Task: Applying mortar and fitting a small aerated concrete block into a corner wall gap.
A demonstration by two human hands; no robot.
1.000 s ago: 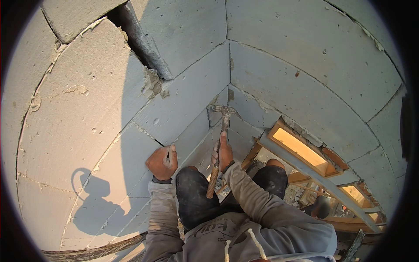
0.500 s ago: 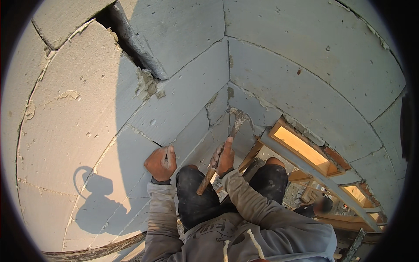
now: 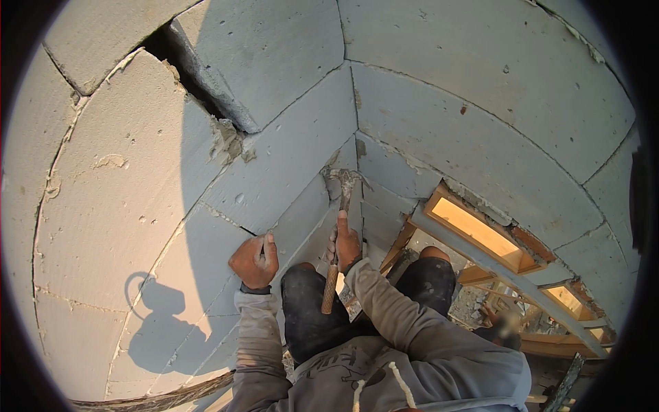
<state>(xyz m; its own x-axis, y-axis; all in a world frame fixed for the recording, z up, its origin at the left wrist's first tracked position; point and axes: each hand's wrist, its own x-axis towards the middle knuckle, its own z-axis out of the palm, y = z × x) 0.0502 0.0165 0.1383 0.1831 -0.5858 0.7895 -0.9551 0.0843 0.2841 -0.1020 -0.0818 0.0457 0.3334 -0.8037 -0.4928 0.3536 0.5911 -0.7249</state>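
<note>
My right hand (image 3: pixel 344 246) is wrapped round the handle of a claw hammer (image 3: pixel 347 180), its thumb lying along the shaft. The hammer's head is up in front of the left block wall (image 3: pixel 288 154), close to the inner corner; whether it touches the blocks I cannot tell. Lower on the same wall, my left hand (image 3: pixel 254 262) is closed in a fist with the thumb raised, resting at or very near a joint between blocks. Anything inside that fist is hidden.
A dark gap (image 3: pixel 199 89) with crumbled mortar (image 3: pixel 226 141) at its lower end opens in the left wall. The right block wall (image 3: pixel 439 117) stands above a wooden frame (image 3: pixel 473 233) with openings. Another person (image 3: pixel 504 329) is lower down at right. My knees are bent beneath my hands.
The hammer has swung left, its head now closer to the left wall, and its handle stands more upright. My left hand keeps its place. The view has shifted slightly.
</note>
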